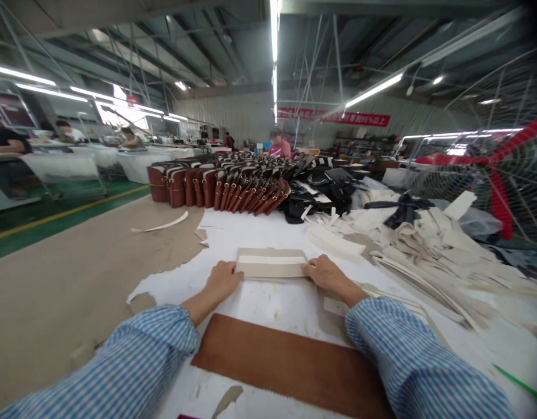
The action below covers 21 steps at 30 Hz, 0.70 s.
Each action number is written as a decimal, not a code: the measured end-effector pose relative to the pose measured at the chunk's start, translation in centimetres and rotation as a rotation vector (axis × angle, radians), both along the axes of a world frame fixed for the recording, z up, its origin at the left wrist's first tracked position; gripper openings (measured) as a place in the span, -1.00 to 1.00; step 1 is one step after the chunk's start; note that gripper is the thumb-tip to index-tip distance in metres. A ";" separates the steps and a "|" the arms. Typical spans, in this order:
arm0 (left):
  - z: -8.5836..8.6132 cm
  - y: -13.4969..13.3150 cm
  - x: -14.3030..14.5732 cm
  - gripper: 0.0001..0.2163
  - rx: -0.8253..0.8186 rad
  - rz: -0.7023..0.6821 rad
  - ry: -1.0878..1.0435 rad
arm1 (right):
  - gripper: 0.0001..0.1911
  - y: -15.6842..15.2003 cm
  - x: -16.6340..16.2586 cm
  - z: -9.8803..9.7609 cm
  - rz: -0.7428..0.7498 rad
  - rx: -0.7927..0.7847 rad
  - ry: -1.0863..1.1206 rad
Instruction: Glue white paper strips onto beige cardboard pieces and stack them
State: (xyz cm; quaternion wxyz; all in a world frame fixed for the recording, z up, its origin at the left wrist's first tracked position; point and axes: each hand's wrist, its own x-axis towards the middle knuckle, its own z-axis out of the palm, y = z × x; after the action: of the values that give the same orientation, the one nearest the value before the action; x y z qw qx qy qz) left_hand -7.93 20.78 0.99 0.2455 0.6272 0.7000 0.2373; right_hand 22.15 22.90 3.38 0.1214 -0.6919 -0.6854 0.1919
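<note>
Between my two hands lies a beige rectangular panel point(272, 270) with a white strip point(272, 260) running along its length. My left hand point(223, 281) grips the panel's left edge, thumb and fingers pinched on it. At the opposite end, my right hand point(328, 273) holds the right edge the same way. Closer to me, a brown leather piece point(286, 364) rests flat on the white sheet point(251, 299), its right end partly covered by my right sleeve. Under my right forearm, another beige piece point(332, 320) is partly hidden.
Rows of brown leather bags point(233, 183) stand at the table's back, beside black bags point(325, 180). Cream offcuts point(447, 238) pile up at right, near a large fan point(491, 160). A curved strip point(163, 223) lies at left. One person point(281, 145) sits beyond the bags.
</note>
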 end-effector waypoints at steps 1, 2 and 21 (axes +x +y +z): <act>0.2 -0.2 0.0 -0.66 -0.001 0.010 -0.033 | -0.64 0.0 0.0 0.1 -0.019 0.016 0.034; 0.3 -0.3 0.0 -0.66 -0.002 0.023 -0.067 | -0.64 0.0 -0.1 0.1 -0.041 0.033 0.073; 4.2 -16.1 -1.5 -0.56 -0.012 0.127 -0.568 | -0.46 -19.0 1.8 2.9 -0.185 0.065 0.915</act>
State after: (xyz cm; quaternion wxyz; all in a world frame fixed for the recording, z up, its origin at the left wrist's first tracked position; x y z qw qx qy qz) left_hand -9.39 4.67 5.18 0.4203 0.4891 0.6423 0.4142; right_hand 23.94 3.85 6.29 0.4493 -0.5901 -0.5026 0.4443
